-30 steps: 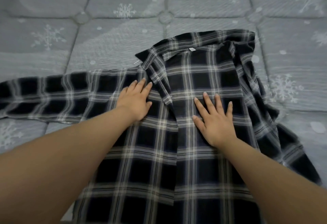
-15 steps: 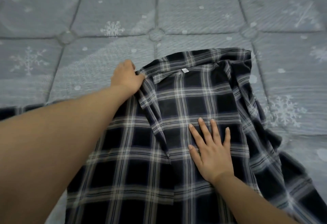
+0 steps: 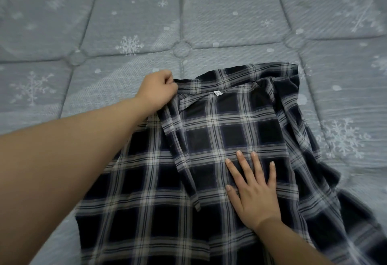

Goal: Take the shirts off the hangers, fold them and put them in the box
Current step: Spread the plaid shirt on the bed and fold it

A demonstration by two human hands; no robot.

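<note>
A dark plaid shirt (image 3: 226, 130) lies spread open, front side up, on a grey quilted mattress, collar away from me, a small white label at the neck. My left hand (image 3: 157, 91) grips the shirt's left collar corner with curled fingers. My right hand (image 3: 252, 189) presses flat on the right chest panel, fingers straight and spread. The shirt's right side is bunched in folds along the edge. No hanger or box is in view.
The grey mattress (image 3: 230, 19) with a white snowflake print and quilted seams fills the view behind and beside the shirt.
My left hand left the shirt's left chest, moved up to the collar corner and closed on it. The left sleeve has gone out of view. My right hand stayed flat.
</note>
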